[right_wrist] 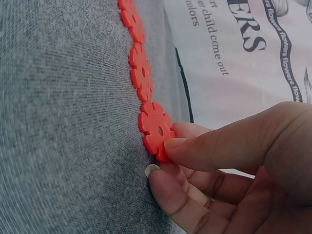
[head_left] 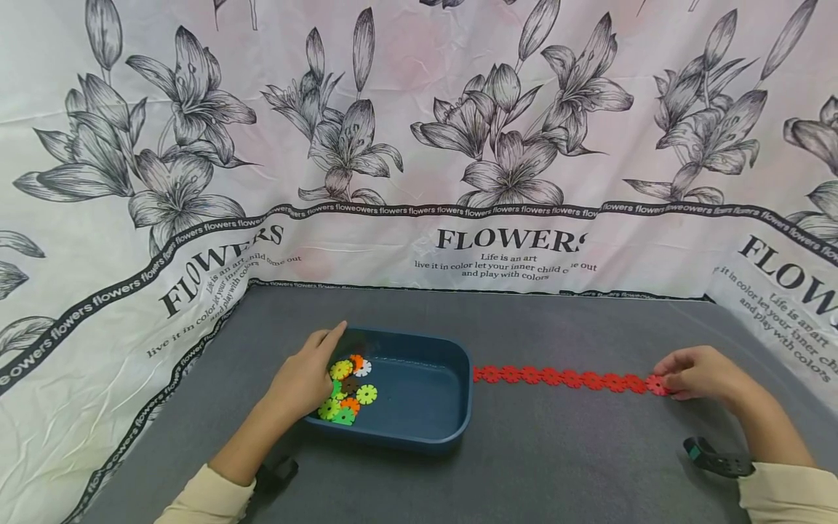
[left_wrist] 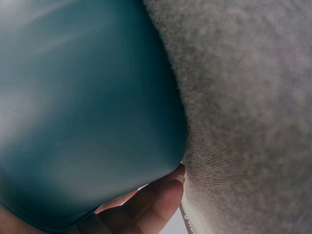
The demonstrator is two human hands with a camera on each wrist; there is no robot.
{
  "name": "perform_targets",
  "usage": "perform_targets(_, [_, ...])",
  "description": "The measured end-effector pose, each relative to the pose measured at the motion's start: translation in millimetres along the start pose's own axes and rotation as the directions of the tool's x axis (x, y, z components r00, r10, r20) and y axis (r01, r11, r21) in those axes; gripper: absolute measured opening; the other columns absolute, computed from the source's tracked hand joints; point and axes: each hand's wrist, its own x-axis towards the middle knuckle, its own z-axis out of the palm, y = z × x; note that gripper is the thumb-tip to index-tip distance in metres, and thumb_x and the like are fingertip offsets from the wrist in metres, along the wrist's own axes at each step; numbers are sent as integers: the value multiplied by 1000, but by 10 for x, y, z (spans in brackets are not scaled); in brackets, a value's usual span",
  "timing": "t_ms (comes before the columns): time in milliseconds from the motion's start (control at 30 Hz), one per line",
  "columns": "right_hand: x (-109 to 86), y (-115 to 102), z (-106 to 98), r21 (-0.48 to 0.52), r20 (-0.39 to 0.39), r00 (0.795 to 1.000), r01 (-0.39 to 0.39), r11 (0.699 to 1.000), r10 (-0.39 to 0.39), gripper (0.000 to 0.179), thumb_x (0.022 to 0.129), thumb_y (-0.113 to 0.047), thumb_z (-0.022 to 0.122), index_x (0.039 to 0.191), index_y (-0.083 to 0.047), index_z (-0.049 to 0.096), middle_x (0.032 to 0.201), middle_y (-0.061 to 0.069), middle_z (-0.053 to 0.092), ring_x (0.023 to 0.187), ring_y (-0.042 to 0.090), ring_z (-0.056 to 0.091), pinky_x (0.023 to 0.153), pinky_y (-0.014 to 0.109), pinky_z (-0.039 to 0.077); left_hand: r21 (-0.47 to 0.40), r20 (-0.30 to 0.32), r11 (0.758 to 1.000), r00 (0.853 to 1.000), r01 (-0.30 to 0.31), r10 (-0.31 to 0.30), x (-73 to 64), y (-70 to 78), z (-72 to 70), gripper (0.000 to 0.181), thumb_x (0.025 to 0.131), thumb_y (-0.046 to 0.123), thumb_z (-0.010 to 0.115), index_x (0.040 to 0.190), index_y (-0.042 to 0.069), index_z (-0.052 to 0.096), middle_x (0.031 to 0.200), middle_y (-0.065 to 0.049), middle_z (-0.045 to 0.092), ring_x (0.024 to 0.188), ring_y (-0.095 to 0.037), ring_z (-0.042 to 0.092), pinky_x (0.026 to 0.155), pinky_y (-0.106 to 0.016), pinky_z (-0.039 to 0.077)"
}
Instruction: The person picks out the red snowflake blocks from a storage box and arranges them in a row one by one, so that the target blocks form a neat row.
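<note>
A dark blue plastic bin (head_left: 412,397) stands left of centre on the grey cloth. My left hand (head_left: 304,382) grips it by the left wall; in the left wrist view, fingertips (left_wrist: 165,204) curl against the outside of the bin. Colourful notched discs (head_left: 366,394), in yellow, green, orange, brown and white, lie heaped at the bin's left end. A straight chain of red notched discs (head_left: 572,379) stretches right from beside the bin. My right hand (head_left: 703,371) pinches the end disc (right_wrist: 155,127) between thumb and fingers. The chain's left tip is partly hidden by the bin.
Grey cloth (head_left: 524,473) covers the work surface. A white flower-printed curtain (head_left: 393,251) borders its back and sides. Dark wrist straps (head_left: 716,458) sit near both sleeves.
</note>
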Motion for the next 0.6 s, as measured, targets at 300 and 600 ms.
perform_targets(300, [31, 12, -2, -19, -6, 1000, -5, 1000, 4, 18, 90, 4, 61, 104, 15, 66, 93, 8, 67, 79, 18, 62, 68, 33, 57, 4, -3, 1000, 1000, 0, 0, 4, -4, 0, 82, 82, -14, 54, 158, 11, 32, 146, -23, 43, 45, -15, 31, 46, -31, 31])
perform_targets(600, [41, 16, 7, -33, 0, 1000, 3, 999, -3, 18, 91, 4, 60, 104, 15, 65, 92, 7, 66, 80, 20, 60, 67, 33, 56, 8, -9, 1000, 1000, -14, 14, -10, -1, 8, 82, 82, -14, 54, 158, 10, 33, 145, -24, 44, 44, -14, 29, 45, -30, 31])
